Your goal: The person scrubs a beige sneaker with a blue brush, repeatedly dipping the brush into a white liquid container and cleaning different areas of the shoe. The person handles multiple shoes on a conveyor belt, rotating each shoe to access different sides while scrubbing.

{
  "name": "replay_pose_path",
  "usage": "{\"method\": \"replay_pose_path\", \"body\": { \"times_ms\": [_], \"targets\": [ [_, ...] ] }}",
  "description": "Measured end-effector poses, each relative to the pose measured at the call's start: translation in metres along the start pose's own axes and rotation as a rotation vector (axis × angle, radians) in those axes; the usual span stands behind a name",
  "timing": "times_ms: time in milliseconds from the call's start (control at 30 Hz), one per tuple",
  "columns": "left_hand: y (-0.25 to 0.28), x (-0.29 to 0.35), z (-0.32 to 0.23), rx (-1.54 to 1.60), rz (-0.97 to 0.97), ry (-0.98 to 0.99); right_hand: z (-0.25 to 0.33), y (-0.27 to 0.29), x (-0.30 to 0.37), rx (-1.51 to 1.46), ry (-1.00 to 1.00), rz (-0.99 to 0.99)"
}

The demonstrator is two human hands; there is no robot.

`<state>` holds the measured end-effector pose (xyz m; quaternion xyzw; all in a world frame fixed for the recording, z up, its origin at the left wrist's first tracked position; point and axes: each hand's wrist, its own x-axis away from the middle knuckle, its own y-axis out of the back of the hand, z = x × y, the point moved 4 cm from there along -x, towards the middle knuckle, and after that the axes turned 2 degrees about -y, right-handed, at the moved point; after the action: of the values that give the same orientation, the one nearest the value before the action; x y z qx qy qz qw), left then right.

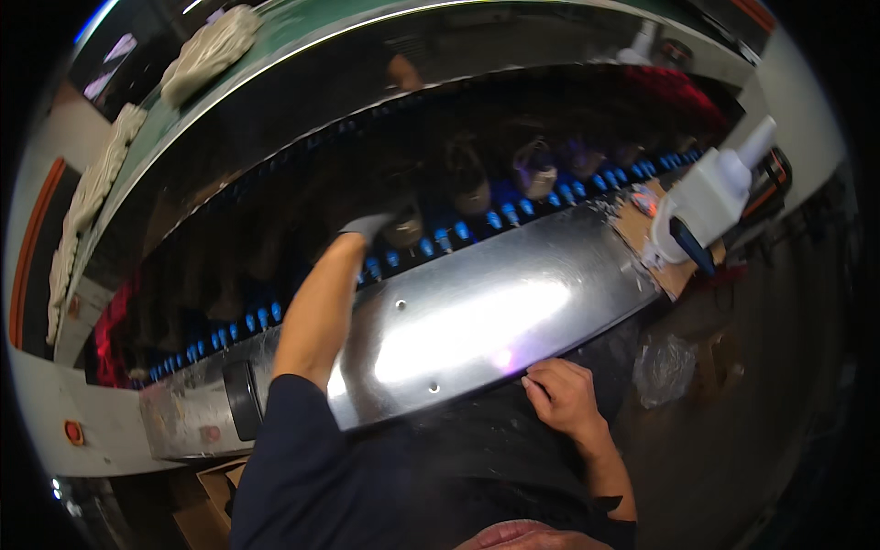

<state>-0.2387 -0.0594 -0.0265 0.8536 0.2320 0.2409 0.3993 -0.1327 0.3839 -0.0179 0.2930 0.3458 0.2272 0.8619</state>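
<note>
My left arm stretches over the metal ledge (495,316) into the dark opening of a long machine. Past the wrist, my left hand (371,223) is a pale grey blur, perhaps gloved, and its fingers do not show clearly. A light-coloured shoe (403,231) stands just right of it in the shadow. Farther right inside are more shoes, among them a beige one with laces (539,179). My right hand (561,394) rests by the ledge's near edge, with fingers curled in and nothing visible in them.
Small blue-lit pieces (444,240) line the opening's front edge. A white plastic bottle (701,206) stands on cardboard (632,229) at the ledge's right end. A red button (73,432) is at left. A clear plastic bag (665,368) lies low at right. Beige bundles (213,53) lie along the top.
</note>
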Motion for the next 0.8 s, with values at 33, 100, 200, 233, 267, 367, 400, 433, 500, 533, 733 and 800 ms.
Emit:
{"method": "replay_pose_path", "body": {
  "times_ms": [33,100,200,233,267,367,400,433,500,533,733,800],
  "targets": [
    [-0.002,-0.005,0.012,0.136,0.055,0.097,-0.006,0.006,0.005,-0.016,-0.044,-0.036],
    [0.001,0.002,0.029,0.424,0.142,0.242,-0.016,0.018,0.015,-0.062,-0.077,-0.103],
    [0.026,0.068,-0.037,0.585,0.032,0.016,-0.040,0.038,0.029,-0.149,-0.231,-0.181],
    [0.029,0.071,-0.016,0.589,0.107,-0.206,-0.050,0.044,0.028,-0.178,-0.258,-0.229],
    [0.029,0.100,-0.030,0.596,-0.011,-0.289,-0.065,0.051,0.029,-0.193,-0.290,-0.281],
    [0.030,0.169,-0.051,0.491,0.031,-0.680,-0.121,0.060,0.042,-0.537,-0.637,-0.392],
    [0.030,0.184,-0.058,0.483,0.119,-0.718,-0.132,0.066,0.040,-0.615,-0.699,-0.403],
    [0.029,0.188,-0.063,0.388,0.225,-0.748,-0.141,0.073,0.038,-0.659,-0.705,-0.441],
    [0.020,0.193,-0.068,0.259,0.413,-0.774,-0.158,0.082,0.036,-0.746,-0.723,-0.504],
    [0.016,0.198,-0.076,0.143,0.496,-0.811,-0.165,0.086,0.037,-0.782,-0.737,-0.540],
    [0.016,0.224,-0.126,-0.390,0.155,-1.223,-0.186,0.109,0.041,-0.920,-0.807,-0.804],
    [0.020,0.260,-0.163,-0.339,0.174,-1.416,-0.192,0.116,0.034,-0.942,-0.796,-0.877]
  ]
}}
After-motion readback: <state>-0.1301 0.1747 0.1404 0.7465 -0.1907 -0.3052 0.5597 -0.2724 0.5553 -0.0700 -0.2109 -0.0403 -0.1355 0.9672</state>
